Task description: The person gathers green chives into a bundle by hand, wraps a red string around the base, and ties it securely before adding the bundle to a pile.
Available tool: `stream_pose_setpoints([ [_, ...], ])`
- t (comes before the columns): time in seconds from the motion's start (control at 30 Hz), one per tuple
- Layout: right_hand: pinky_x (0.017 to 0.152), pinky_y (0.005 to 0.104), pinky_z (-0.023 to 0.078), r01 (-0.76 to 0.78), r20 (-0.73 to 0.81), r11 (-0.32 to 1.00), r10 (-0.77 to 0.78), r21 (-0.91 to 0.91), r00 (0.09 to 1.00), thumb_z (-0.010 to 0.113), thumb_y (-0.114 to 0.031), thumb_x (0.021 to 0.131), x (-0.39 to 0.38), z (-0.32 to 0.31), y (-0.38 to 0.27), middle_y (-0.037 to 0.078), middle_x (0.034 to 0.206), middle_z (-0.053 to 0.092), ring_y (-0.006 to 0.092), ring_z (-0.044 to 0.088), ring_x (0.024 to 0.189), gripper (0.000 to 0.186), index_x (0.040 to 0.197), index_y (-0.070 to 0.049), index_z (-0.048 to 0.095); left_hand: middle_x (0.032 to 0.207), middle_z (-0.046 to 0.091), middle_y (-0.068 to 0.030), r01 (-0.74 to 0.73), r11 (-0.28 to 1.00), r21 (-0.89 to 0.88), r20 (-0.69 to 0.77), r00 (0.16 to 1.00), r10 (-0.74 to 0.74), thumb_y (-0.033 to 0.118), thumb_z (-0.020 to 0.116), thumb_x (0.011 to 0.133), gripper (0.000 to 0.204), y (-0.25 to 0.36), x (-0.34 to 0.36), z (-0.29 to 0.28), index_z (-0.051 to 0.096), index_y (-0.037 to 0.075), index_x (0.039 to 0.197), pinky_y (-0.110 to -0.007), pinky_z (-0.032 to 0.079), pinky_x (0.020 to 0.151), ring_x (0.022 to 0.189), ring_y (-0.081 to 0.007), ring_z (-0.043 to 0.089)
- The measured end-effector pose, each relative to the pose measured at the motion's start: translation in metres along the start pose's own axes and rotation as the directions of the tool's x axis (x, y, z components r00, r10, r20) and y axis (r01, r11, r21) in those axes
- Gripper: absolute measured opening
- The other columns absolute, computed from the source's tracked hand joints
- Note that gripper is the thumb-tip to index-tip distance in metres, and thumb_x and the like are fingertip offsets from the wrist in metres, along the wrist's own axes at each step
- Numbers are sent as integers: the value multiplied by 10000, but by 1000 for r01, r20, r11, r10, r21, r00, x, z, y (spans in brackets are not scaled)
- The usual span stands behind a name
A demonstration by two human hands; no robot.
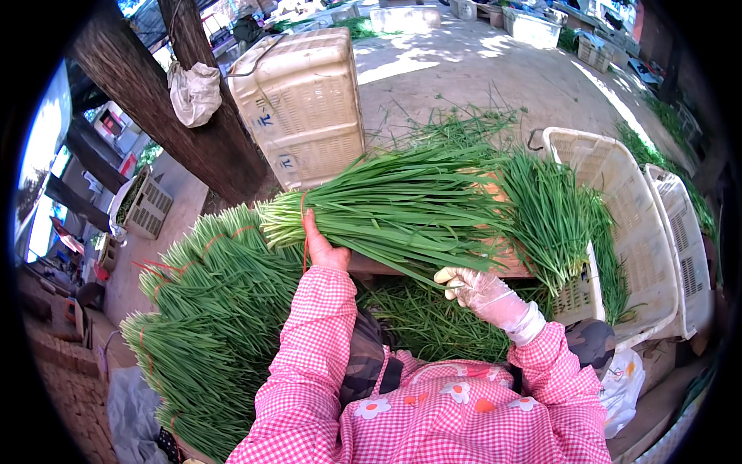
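My bare left hand (328,249) grips a large bunch of garlic chives (410,203) near its pale stem ends. A red tie (303,220) circles the bunch beside my fingers. The leaves fan out to the right over a wooden board (506,259). Lower right of them is my right hand (485,295), in a whitish glove, its fingers curled closed on a thin chive leaf that hangs from the bunch. On my left, several chive bunches (224,286) with red ties are piled up, stem ends outward. More chives (553,213) lie at the board's right end.
Loose chives (448,325) cover the place below the board. Pale plastic crates (630,224) stand at my right, and an upended crate (301,108) is beyond the bunch. Tree trunks (178,108) rise at the far left, one with a white bag (193,93).
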State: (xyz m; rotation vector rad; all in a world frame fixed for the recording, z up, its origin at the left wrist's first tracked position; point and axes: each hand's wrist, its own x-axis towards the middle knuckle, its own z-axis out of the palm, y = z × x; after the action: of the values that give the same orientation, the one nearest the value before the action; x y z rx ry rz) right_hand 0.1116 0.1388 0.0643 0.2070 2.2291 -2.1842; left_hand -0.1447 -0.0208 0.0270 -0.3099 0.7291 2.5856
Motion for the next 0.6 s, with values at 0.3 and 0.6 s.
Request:
stream_pose_setpoints([
  [0.3,750,301,431,118,-174,976,-87,182,981,525,-270,894,59,43,56,52,990,585,168,534,848,303,1076,-28,544,1196,538,-84,11,1000,7,-7,1000,-11,409,680,747,558,-16,-3,1,517,98,1180,-477,393,951,1077,-292,507],
  [0.6,792,246,409,-63,712,998,38,8,701,551,-244,878,6,67,-40,18,908,530,96,494,838,278,1043,-21,527,1160,561,-82,44,999,13,94,995,-45,420,670,749,544,-9,2,-9,525,95,1162,-467,410,934,1056,-281,524],
])
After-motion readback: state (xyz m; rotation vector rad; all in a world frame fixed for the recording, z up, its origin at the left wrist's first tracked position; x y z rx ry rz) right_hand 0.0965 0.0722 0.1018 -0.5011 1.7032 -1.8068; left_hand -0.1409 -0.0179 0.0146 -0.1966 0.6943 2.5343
